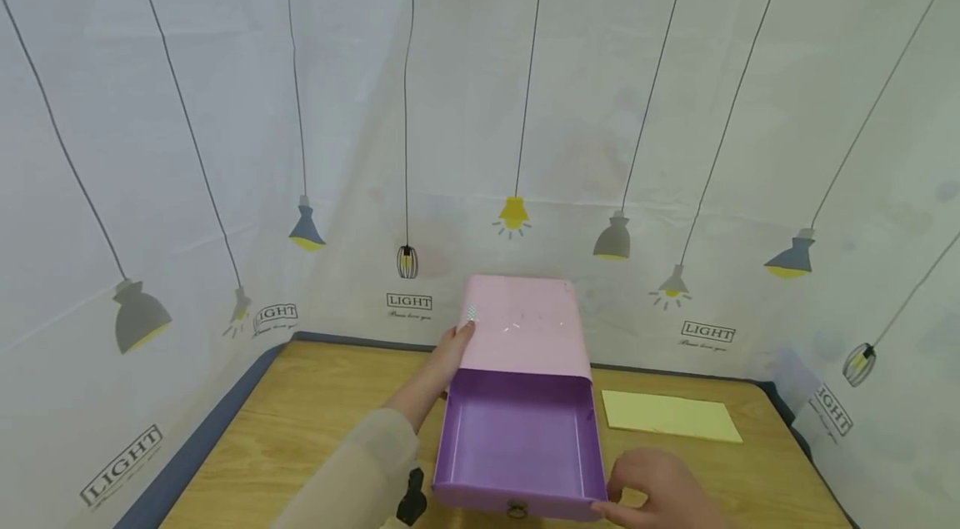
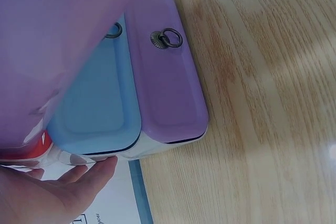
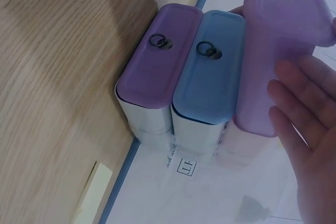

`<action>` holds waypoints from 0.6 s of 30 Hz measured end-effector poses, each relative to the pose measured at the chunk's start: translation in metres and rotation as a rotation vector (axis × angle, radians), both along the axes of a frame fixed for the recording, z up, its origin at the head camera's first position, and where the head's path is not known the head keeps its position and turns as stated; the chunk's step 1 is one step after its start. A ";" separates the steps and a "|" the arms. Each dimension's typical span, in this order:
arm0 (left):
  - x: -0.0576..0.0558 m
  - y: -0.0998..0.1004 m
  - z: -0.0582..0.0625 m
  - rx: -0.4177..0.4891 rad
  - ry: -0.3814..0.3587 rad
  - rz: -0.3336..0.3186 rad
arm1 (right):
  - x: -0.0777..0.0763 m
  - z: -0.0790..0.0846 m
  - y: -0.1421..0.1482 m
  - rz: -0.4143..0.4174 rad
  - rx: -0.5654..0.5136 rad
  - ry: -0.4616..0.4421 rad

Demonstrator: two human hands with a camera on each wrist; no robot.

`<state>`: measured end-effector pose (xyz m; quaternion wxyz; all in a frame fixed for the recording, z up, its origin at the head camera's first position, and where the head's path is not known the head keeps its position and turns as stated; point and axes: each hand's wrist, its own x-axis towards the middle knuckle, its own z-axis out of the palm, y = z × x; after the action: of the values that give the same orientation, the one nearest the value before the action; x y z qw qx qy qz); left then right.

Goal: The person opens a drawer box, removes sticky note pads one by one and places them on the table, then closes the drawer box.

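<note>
A small drawer cabinet with a pink top (image 1: pixel 525 325) stands at the back of the table. Its top purple drawer (image 1: pixel 517 433) is pulled well out, and its inside shows bare. Below it are a blue drawer (image 3: pixel 210 69) and a lower purple drawer (image 3: pixel 157 59), both closed, with ring pulls. My left hand (image 1: pixel 453 354) rests against the cabinet's left side, thumb near the top edge, fingers (image 2: pixel 92 179) stretched along the side. At the pulled-out drawer's front right corner is my right hand (image 1: pixel 660 487), thumb at the front panel's edge, fingers (image 3: pixel 299 108) nearly straight beside the drawer.
A pale yellow block (image 1: pixel 671 415) lies on the wooden table (image 1: pixel 315 404), right of the cabinet. Behind stands a white backdrop (image 1: pixel 465 121) printed with hanging lamps. A small black object (image 1: pixel 412 497) shows at the left sleeve. Something red (image 2: pixel 39 148) shows beside the cabinet's upper part.
</note>
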<state>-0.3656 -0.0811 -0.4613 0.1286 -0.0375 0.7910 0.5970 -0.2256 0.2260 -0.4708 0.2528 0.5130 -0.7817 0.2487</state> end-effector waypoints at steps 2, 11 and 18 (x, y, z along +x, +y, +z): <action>0.000 0.000 0.001 -0.002 -0.002 -0.001 | 0.003 0.002 -0.002 -0.006 -0.004 0.009; -0.002 0.000 0.001 -0.008 -0.005 -0.003 | 0.011 0.011 -0.010 -0.054 -0.015 0.147; -0.002 0.000 -0.001 -0.001 -0.038 -0.024 | 0.011 0.012 -0.014 -0.112 -0.012 0.212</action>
<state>-0.3679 -0.0810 -0.4623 0.1508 -0.0392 0.7892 0.5941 -0.2144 0.2124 -0.4588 0.3506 0.4904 -0.7766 0.1832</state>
